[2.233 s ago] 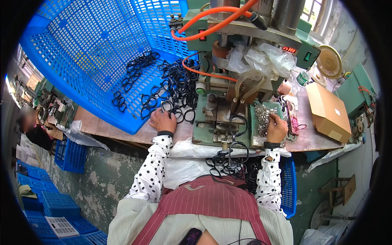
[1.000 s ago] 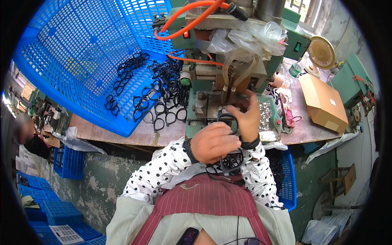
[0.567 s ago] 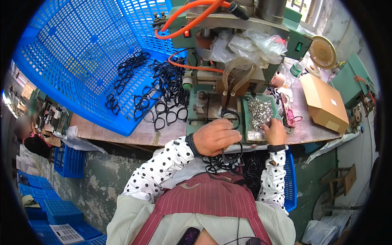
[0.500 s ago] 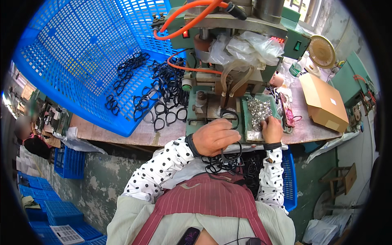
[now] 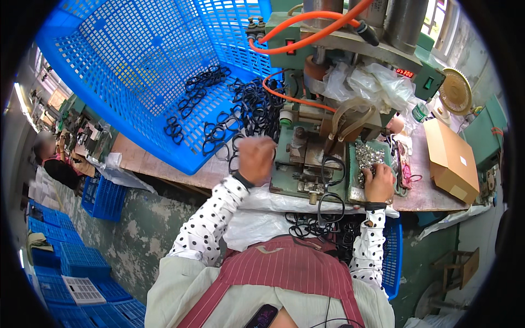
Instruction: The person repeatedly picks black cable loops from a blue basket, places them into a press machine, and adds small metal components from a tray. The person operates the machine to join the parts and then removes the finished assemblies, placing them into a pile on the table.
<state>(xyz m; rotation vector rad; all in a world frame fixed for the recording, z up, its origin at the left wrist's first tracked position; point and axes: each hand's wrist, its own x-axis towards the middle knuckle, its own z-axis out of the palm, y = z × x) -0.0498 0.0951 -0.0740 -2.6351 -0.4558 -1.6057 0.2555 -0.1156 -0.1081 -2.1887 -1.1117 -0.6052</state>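
Note:
My left hand [image 5: 256, 158], smeared by motion, is over the table edge beside a heap of black eyeglass frames [image 5: 257, 106]; its fingers cannot be made out. To its right, one black eyeglass frame [image 5: 343, 210] sits at the fixture of a green press [image 5: 295, 180], one rim up by the metal block and the other hanging over the front edge. My right hand [image 5: 378, 185] reaches into a green tray [image 5: 354, 192] of small shiny metal parts [image 5: 371, 155]. Its fingers are curled together at the parts, and whatever is between them is hidden.
A large blue basket [image 5: 153, 139] tilts on the table at the left, with frames spilling out. Orange hoses [image 5: 306, 22] arch over the press. More black frames [image 5: 306, 224] lie at my lap. A cardboard box [image 5: 449, 161] stands at the right. Someone sits at the far left.
My left hand has let go of the eyeglass frame and moved left toward the heap. The frame stays at the press fixture. My right hand remains at the metal parts. The view has shifted.

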